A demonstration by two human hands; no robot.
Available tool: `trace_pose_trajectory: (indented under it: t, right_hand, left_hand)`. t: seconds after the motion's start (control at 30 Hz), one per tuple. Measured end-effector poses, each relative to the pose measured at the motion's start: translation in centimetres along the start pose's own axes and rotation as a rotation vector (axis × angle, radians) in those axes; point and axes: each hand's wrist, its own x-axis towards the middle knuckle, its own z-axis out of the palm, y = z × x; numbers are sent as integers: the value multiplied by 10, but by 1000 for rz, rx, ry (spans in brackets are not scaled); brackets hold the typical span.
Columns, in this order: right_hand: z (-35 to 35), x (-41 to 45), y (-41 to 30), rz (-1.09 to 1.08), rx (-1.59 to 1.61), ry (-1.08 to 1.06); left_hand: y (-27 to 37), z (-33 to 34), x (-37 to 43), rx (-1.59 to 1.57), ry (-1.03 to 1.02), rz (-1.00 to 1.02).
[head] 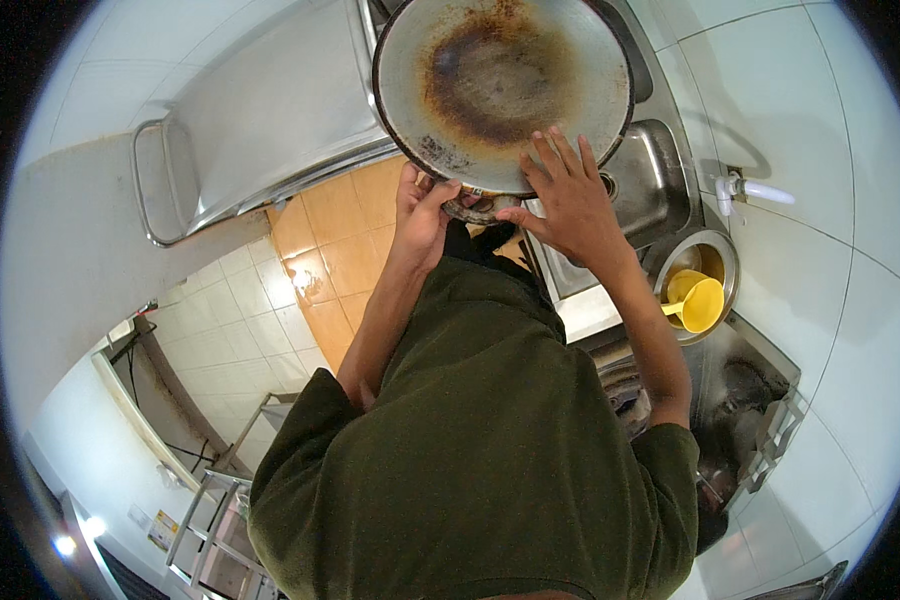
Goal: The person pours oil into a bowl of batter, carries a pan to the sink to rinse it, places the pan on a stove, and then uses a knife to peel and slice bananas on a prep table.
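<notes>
A large round metal wok (495,97) is held up in front of me, its face turned towards me. The middle of that face carries a brown, scorched ring, and darker specks mark its lower left. My left hand (422,217) grips the near rim beside a worn loop handle (482,210), thumb on top. Fingers spread, my right hand (566,195) lies flat against the lower right of the wok, its thumb by the handle. The wok hides part of the sink behind it.
To the right are a steel sink basin (652,180), a wall tap (742,189), and a metal pot (731,259) holding a yellow plastic dipper (701,306). A steel counter (270,127) stands left. A stove (742,405) is at my lower right, a metal rack (214,532) at lower left.
</notes>
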Motion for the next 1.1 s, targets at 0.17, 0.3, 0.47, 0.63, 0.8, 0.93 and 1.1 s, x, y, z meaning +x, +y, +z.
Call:
trace_pose_trajectory:
  t: [0.17,0.3,0.47,0.63,0.8,0.93,1.1]
  right_hand:
    - [9,-3,-1,11,49,-14]
    - [17,-4,0,22,41,25]
    - [18,-5,-3,37,66,57]
    - [12,-9,-5,57,88,36]
    - [4,-16,-5,85,195,-27]
    - [5,-26,-3,199,742,197]
    - [5,-40,1,445,1073,433]
  left_hand:
    - [-2,-7,0,27,5,11]
    - [-1,-10,0,54,-27,10]
    - [2,-8,-1,48,-11,4]
    - [-1,-15,-2,61,-26,2]
    - [-5,-20,-3,49,13,7]
    - [-5,-21,-4,84,12,17]
    - [-3,-23,-6,104,-29,25]
